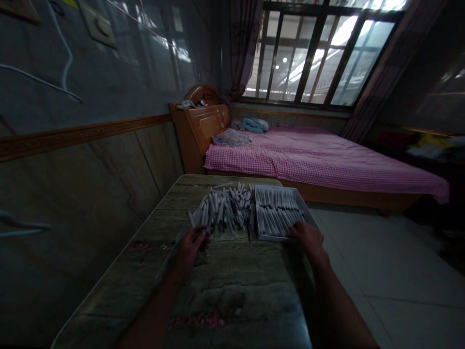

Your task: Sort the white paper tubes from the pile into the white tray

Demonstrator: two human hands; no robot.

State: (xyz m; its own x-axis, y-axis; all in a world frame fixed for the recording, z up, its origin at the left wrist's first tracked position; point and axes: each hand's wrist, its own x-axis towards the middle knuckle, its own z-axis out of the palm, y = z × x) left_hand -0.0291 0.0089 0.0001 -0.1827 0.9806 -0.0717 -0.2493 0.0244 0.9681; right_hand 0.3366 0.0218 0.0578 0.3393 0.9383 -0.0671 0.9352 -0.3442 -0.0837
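Note:
On the table lies a loose pile of slim white pen-like sticks [223, 208], some with dark ends. Beside its right edge stands a shallow white box [276, 238], holding similar sticks in two slanted rows [276, 220]. My left hand [191, 247] is at the pile's near left edge, its fingers curled together; what they hold is too dark to make out. At the near right corner of the box, my right hand [308, 238] has its fingertips pinched over the end of the front row. Whatever is between them is hidden.
The wood-patterned table [225, 276] stands beside a tiled wall [119, 194] on the left. Beyond it is a bed [290, 150] with a pink checked sheet and a wooden headboard [207, 126]. Pale floor tiles [363, 252] lie to the right.

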